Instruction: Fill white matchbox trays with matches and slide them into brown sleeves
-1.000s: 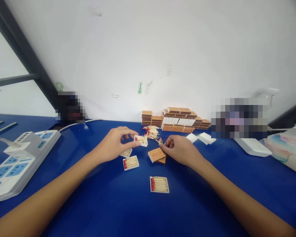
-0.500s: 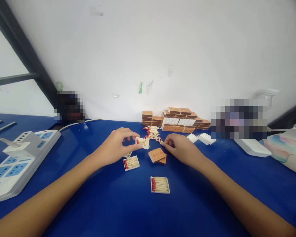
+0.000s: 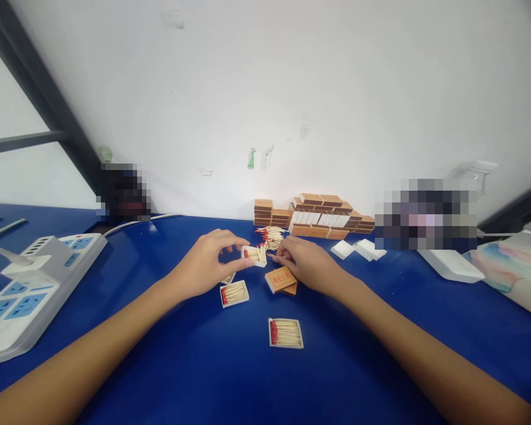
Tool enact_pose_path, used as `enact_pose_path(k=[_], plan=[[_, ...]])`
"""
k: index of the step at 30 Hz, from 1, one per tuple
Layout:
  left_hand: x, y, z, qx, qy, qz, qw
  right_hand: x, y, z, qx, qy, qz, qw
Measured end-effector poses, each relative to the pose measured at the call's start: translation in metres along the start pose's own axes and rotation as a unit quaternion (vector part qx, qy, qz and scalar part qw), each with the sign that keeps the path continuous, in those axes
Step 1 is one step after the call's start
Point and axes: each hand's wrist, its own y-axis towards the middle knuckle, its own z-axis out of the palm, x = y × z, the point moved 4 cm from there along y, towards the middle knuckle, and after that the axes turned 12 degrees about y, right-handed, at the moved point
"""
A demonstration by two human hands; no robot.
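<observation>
My left hand (image 3: 206, 264) pinches a small white matchbox tray (image 3: 254, 255) partly filled with red-tipped matches, held just above the blue table (image 3: 194, 360). My right hand (image 3: 307, 264) is closed in a pinch right beside that tray, fingertips at its right end; what it holds is too small to make out. A loose heap of matches (image 3: 272, 236) lies just behind both hands. Two orange matchbox sleeves (image 3: 282, 279) lie under my right hand. Filled trays sit at centre left (image 3: 234, 293) and nearer me (image 3: 285, 333).
Stacks of orange and white matchboxes (image 3: 318, 215) line the wall. Empty white trays (image 3: 358, 249) lie to the right of them. A white power strip (image 3: 30, 283) with a plug occupies the left. A white flat box (image 3: 451, 264) and a coloured book (image 3: 513, 265) are at right.
My right hand has moved left from the orange sleeves up to the tray in my left hand. The left hand and tray have barely shifted.
</observation>
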Motion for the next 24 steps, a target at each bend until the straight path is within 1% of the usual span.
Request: enact_pose_path(k=[2, 5, 10, 14, 24], plan=[[-0.001, 0.0, -0.001, 0.0, -0.001, 0.0, 1.0, -0.001, 0.0, -0.001, -0.007, -0.005, -0.001, 1.0], [-0.002, 0.0, -0.002, -0.004, 0.0, 0.0, 1.0, -0.008, -0.008, -0.007, -0.009, -0.004, -0.007, 1.0], [-0.001, 0.0, 0.0, -0.009, 0.003, 0.006, 1.0, -0.015, -0.017, -0.011, 0.016, -0.006, 0.009, 1.0], [-0.001, 0.001, 0.0, -0.016, 0.007, 0.011, 1.0, -0.014, -0.014, -0.008, 0.02, -0.013, 0.013, 1.0], [-0.002, 0.0, 0.0, -0.013, 0.001, 0.007, 1.0, -0.017, -0.003, -0.007, -0.003, -0.08, 0.028, 0.996]])
